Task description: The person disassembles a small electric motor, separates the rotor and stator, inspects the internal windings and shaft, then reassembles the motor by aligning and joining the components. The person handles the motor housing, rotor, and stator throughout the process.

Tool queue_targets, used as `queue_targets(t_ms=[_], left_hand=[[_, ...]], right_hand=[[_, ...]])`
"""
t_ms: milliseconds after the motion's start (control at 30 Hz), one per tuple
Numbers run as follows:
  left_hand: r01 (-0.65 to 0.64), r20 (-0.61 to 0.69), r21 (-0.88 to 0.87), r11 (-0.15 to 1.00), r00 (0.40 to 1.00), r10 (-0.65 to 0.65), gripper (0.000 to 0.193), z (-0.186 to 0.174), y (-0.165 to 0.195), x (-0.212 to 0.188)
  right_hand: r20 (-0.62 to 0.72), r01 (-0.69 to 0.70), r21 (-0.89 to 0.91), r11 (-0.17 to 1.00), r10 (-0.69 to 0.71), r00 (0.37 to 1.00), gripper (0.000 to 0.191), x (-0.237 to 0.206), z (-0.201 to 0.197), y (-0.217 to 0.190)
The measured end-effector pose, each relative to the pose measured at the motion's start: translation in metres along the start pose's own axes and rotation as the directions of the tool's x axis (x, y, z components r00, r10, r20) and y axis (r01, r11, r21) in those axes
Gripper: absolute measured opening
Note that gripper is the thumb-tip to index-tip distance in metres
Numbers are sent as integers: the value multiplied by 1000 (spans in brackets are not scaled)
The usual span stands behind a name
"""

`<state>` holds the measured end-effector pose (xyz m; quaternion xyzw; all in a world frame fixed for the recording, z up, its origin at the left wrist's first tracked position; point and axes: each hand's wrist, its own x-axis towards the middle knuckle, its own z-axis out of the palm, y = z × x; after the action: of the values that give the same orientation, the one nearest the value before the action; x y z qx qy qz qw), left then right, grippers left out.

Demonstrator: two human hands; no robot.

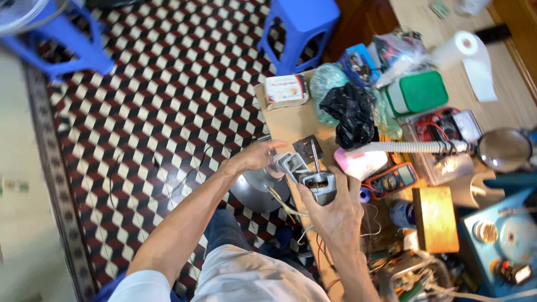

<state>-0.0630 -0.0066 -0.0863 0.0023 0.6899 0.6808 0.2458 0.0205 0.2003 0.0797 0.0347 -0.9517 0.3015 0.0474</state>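
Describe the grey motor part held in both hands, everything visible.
The grey motor part looks like cast metal with a light grey angular housing. A thin shaft stands up from it, and coppery windings show inside the open end. It is held in the air over the edge of the cluttered workbench. The right hand grips it from below; the left hand holds its far end. Thin wires trail down from it.

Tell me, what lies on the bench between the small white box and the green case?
In the head view, between the small white box and the green case lie a crumpled black plastic bag and a pale greenish bag.
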Motion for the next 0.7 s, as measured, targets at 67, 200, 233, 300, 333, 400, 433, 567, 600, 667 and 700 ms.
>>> queue_targets(t_ms=[67,200,233,300,333,400,433,567,600,667,700], left_hand=[[373,423,-626,685,900,-104,47,-10,1,18],[-451,566,542,709,820,90,62,-42,-5,35],[-602,624,503,621,749,221,64,-46,-5,40],[-735,677,362,574,630,381,68,-51,-7,46],[-730,675,267,630,608,419,69,-49,-8,48],[-684,664,179,707,615,426,69,-44,-10,46],[-652,660,190,734,638,396,67,-41,-12,43],[-554,511,332,764,786,348,50,-25,-21,18],[-517,472,351,780,818,330,51,-22,-24,11],[-444,390,384,810,873,293,52,-13,-33,-2],[-467,349,354,810,870,348,52,-9,-38,-11]], right_hand=[[-68,-153,15,988,154,986,69,-3,11,-19],[-235,-433,-75,898,406,883,71,-2,41,-54],[-268,-473,-65,879,441,857,71,-2,48,-60],[-311,-538,-59,841,497,810,71,-4,57,-68],[-324,-567,-66,821,520,790,72,-6,59,-70],[-352,-588,-75,805,530,771,73,-10,60,-71],[-370,-580,-78,811,517,772,74,-12,60,-71],[-348,-620,-70,781,564,749,75,-22,51,-68],[-336,-612,-63,788,561,757,74,-22,49,-67],[-316,-595,-51,802,552,772,73,-26,45,-65],[-299,-599,-52,799,560,773,72,-29,44,-64]])
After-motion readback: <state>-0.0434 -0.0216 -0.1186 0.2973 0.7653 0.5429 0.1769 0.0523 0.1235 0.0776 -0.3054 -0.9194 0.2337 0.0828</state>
